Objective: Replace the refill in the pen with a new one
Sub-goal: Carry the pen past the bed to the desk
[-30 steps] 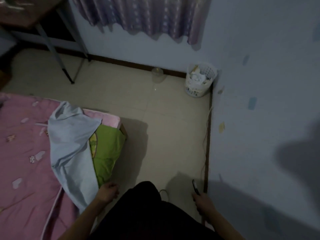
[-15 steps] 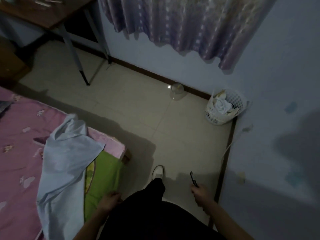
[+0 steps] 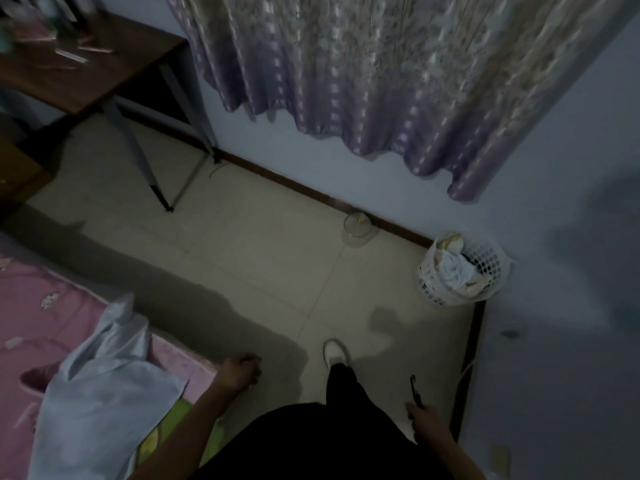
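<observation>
Head view, dim room. Right hand (image 3: 427,419): grip closed on a slim dark pen (image 3: 415,390), which juts up and forward from the fingers over the pale tiled floor (image 3: 263,258). Left hand (image 3: 240,370): curled into a loose fist, holding nothing visible, just beside the pink bed (image 3: 41,327) edge. White lattice plastic wastebasket (image 3: 460,271): floor corner, against the wall.
</observation>
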